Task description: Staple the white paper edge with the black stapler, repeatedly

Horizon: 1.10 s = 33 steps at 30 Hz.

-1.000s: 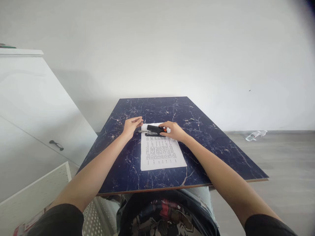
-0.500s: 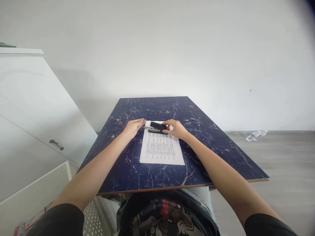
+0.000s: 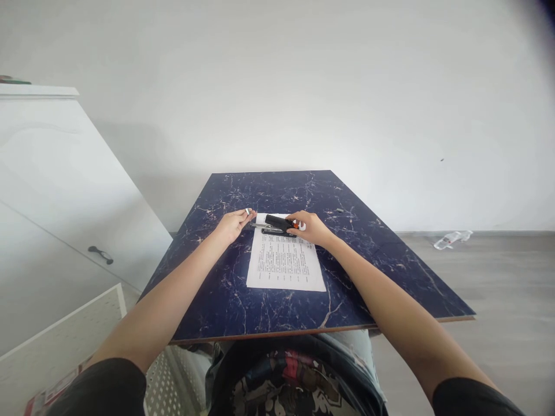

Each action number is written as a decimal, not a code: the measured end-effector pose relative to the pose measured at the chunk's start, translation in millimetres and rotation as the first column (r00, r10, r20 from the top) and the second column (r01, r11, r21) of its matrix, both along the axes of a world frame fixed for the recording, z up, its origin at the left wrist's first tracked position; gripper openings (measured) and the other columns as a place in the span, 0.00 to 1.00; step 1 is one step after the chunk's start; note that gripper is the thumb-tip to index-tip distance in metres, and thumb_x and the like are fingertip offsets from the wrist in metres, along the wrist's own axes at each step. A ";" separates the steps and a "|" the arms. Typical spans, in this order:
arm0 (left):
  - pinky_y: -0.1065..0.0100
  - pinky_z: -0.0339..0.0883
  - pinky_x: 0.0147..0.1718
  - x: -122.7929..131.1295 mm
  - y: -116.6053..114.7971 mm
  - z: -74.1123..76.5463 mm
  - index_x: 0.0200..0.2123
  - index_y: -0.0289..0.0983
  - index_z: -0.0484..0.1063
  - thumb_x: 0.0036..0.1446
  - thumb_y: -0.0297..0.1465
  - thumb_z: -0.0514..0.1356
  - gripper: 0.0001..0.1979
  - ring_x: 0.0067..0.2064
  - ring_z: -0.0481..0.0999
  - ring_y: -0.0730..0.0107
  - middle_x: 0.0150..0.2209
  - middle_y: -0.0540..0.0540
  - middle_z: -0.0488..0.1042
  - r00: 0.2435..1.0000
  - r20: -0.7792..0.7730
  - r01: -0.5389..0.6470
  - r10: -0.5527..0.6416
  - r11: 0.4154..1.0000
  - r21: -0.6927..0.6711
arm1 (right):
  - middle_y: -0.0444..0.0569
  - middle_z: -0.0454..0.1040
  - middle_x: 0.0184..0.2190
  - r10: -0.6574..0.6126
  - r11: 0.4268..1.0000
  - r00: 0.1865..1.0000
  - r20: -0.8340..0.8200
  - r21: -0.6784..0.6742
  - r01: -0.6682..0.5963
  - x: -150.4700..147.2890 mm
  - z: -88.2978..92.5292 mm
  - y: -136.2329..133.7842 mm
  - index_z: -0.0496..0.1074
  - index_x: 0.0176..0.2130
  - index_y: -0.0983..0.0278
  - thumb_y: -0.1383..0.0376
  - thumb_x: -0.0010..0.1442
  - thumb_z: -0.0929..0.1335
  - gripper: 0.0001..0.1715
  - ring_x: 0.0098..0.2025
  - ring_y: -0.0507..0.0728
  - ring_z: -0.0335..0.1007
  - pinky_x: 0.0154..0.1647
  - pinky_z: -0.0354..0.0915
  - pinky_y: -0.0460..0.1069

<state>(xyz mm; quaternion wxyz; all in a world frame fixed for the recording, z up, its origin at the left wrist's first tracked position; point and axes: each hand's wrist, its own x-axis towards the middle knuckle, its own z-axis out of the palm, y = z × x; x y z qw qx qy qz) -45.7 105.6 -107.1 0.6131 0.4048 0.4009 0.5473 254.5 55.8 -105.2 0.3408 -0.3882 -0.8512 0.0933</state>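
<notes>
The stapler [image 3: 276,221] lies opened over the paper [image 3: 286,267] on the counter [image 3: 277,193], its long axis running crosswise between the hands. The right hand [image 3: 311,227] grips its right end; the left hand [image 3: 233,224], fingertips pinched on a silvery piece [image 3: 248,211], is just beside its left end.

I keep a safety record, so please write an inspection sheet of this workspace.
Surface: dark blue tabletop with white marble-like veins.
Work things: opened black stapler over printed white paper sheets; small silvery piece.
Clutter: small dark piece on the tabletop's right half, kind unclear.
Grips: left grip pinches the silvery piece; right grip holds the stapler.
Cables: nothing seen.
Surroundings: pale wall; white cabinet at left; clear plastic item on grey floor at right.
</notes>
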 end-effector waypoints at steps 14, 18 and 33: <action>0.52 0.70 0.56 -11.2 -7.9 7.4 0.45 0.45 0.84 0.63 0.28 0.61 0.13 0.50 0.81 0.52 0.47 0.43 0.83 0.426 -0.842 0.453 0.332 0.727 0.516 | 0.50 0.81 0.43 0.003 1.000 1.000 0.000 0.002 -0.003 0.9 -1.3 1.5 0.77 0.53 0.59 0.59 0.61 0.74 0.21 0.40 0.59 0.74 0.45 0.69 0.55; 0.55 0.72 0.53 -11.1 -5.2 3.8 0.46 0.44 0.84 0.65 0.29 0.60 0.12 0.48 0.81 0.56 0.46 0.44 0.83 0.372 -0.845 0.540 0.383 0.651 0.533 | 0.51 0.81 0.44 0.007 1.000 1.000 0.004 0.001 -0.007 1.2 -1.2 1.7 0.77 0.54 0.59 0.59 0.62 0.74 0.21 0.40 0.59 0.74 0.44 0.70 0.55; 0.56 0.70 0.52 -9.9 -2.7 -1.0 0.45 0.42 0.84 0.65 0.27 0.60 0.12 0.50 0.79 0.58 0.44 0.42 0.83 0.283 -0.856 0.655 0.433 0.564 0.502 | 0.51 0.81 0.43 0.012 1.000 1.000 0.003 0.009 -0.012 -0.1 1.2 0.2 0.77 0.53 0.59 0.60 0.62 0.74 0.19 0.39 0.59 0.74 0.43 0.69 0.55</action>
